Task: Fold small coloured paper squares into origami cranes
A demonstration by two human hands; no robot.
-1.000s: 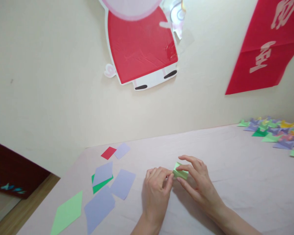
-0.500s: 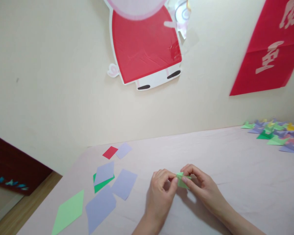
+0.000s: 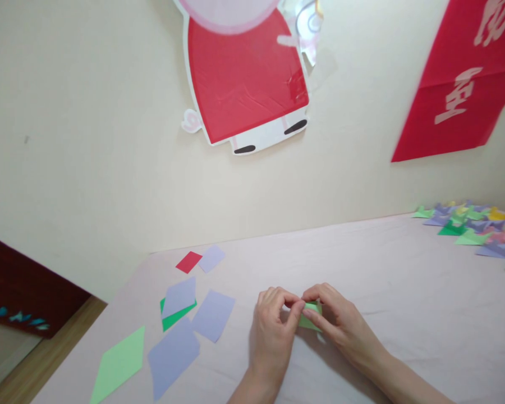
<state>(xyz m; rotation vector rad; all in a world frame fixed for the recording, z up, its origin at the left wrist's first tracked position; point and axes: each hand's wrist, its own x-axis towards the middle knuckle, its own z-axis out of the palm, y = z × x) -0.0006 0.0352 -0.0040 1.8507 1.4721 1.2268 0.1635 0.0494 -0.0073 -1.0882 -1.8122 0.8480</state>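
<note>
I hold the small folded piece of light green paper point(image 3: 311, 320) between both hands, low over the pale pink tabletop point(image 3: 404, 292) and, as far as I can tell, resting on it. My left hand point(image 3: 273, 331) pinches its left end, thumb and forefinger closed on it and the other fingers curled in. My right hand point(image 3: 340, 328) takes its right end from above, fingertips pressed together on the top layer; I cannot see the thumb. My fingers hide most of the paper, so its exact shape is unclear. I judge it almost weightless and thin, stiffer where the layers stack and along the creases, limp at any single flap. A hard squeeze would crush it or leave a stray crease. It does not look slippery, only small, so the best hold is on the folded edges and thick corners, with fingertips and light pressure. Left of the green piece lie flat loose sheets: a lavender paper sheet point(image 3: 213, 315) nearest, a dark green paper sheet point(image 3: 174, 320) tucked under another lavender one, and a light green diamond-shaped sheet point(image 3: 118, 365) farthest left. Back and left of the green piece sits a small red paper sheet point(image 3: 189, 261). Well off to its right is a heap of folded paper figures in mixed colours point(image 3: 475, 227).
</note>
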